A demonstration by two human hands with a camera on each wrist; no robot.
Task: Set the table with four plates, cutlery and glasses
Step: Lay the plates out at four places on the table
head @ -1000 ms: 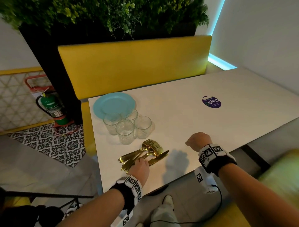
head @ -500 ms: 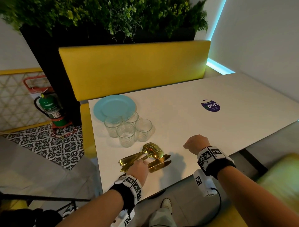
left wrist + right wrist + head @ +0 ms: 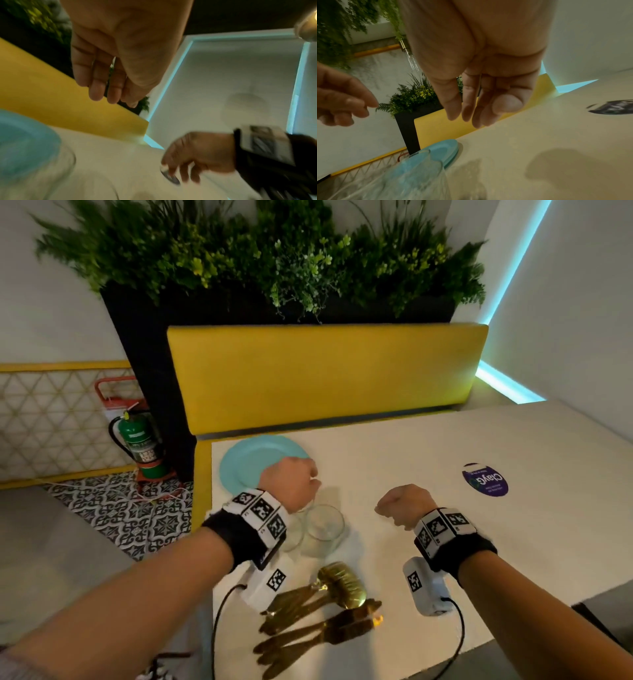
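Turquoise plates (image 3: 246,463), count unclear, 10 o'clock | clear glasses (image 3: 323,529) partly hidden | gold cutlery (image 3: 318,611), 6 o'clock | left hand (image 3: 291,484), right hand (image 3: 404,506): fingers loosely curled, empty

The round light blue plate (image 3: 255,462) sits on the pale cream table (image 3: 428,446). The see-through glasses (image 3: 323,529) have no colour. The shiny gold cutlery (image 3: 318,614) looks darker at the handles. A round purple sticker (image 3: 485,481) has white letters on it. The padded bench back (image 3: 325,371) is bright yellow. The leafy plants (image 3: 260,254) are green (with some small yellow bits). Both wrist bands (image 3: 260,513) are black, with black-and-white square patterns. The fire extinguisher (image 3: 140,440) is green. The floor tiles (image 3: 120,508) have a black-and-white flower pattern.
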